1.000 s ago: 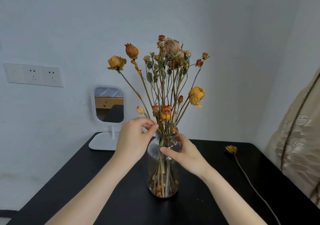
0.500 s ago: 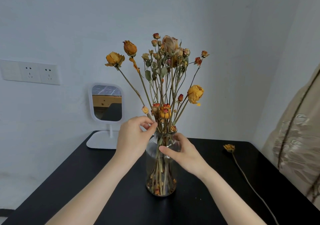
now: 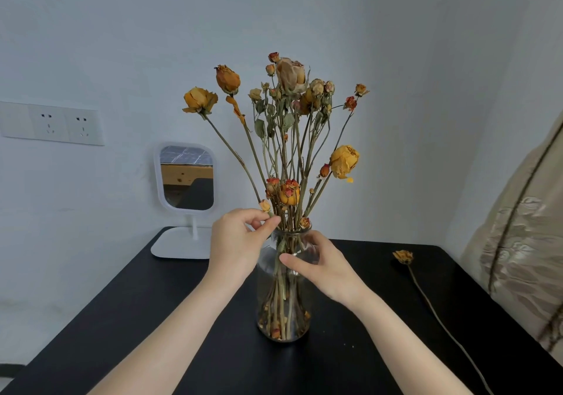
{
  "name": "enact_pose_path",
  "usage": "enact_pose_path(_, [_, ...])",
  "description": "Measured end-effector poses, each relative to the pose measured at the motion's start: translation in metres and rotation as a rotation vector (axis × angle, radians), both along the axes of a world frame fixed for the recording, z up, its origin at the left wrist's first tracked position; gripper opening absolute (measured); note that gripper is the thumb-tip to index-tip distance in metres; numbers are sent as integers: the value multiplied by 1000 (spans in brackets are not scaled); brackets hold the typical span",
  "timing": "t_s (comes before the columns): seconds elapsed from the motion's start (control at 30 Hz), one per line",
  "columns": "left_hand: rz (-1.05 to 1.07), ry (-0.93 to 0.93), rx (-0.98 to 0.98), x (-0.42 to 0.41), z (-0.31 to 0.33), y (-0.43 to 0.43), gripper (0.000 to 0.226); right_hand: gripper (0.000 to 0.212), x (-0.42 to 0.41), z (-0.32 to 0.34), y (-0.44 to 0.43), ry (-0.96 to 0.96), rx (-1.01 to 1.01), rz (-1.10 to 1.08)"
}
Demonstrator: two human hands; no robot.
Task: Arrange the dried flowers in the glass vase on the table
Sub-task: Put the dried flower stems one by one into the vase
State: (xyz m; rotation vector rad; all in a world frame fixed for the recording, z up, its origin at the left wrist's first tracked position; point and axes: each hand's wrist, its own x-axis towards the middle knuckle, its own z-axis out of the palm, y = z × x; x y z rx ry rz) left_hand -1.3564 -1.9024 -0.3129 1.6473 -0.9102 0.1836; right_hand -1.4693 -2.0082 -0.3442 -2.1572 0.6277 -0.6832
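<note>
A clear glass vase (image 3: 283, 318) stands in the middle of the black table (image 3: 152, 333). It holds a bunch of dried yellow and orange roses (image 3: 289, 114) on long stems. My left hand (image 3: 237, 242) pinches a short stem with a small bud (image 3: 264, 205) at the vase's mouth, thumb and forefinger closed on it. My right hand (image 3: 323, 266) wraps around the vase's shoulder from the right. One more dried rose (image 3: 403, 256) lies flat on the table to the right, its long stem running toward the front edge.
A small white standing mirror (image 3: 185, 178) sits at the table's back left corner. Wall sockets (image 3: 65, 125) are on the left wall. A beige patterned curtain (image 3: 524, 242) hangs at the right edge beside the table.
Hardly anything moved: my left fingers closed a little tighter on the small stem at the vase's mouth, and the view shifted slightly. My right hand stays on the vase.
</note>
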Motion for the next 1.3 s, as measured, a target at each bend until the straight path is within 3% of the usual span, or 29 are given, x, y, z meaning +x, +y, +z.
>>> enact_pose_path(0.27, [-78,126,-19,-5,-29,22,7,63,-10,-2,-2,-30,-9,9])
enact_pose_path(0.5, [-214,251,128,-4,-52,11,52,49,-61,-17,-24,-13,15,-162])
enact_pose_path(0.57, [-273,243,146,-5,-48,0,41,40,-80,-23,-37,19,11,-243])
enact_pose_path(0.67, [-281,231,146,-4,-43,-17,33,34,-107,-32,-62,106,-27,-383])
enact_pose_path(0.8, [-268,255,170,-2,-42,-36,56,36,-139,-41,-99,267,-9,-622])
enact_pose_path(0.9, [-245,239,160,-3,-45,-42,61,38,-155,-51,-121,410,19,-725])
enact_pose_path(1.1, [-195,211,99,-6,-53,-43,53,47,-161,-68,-138,622,177,-706])
enact_pose_path(1.3, [-189,223,71,-8,-55,-43,49,45,-157,-71,-145,715,224,-704])
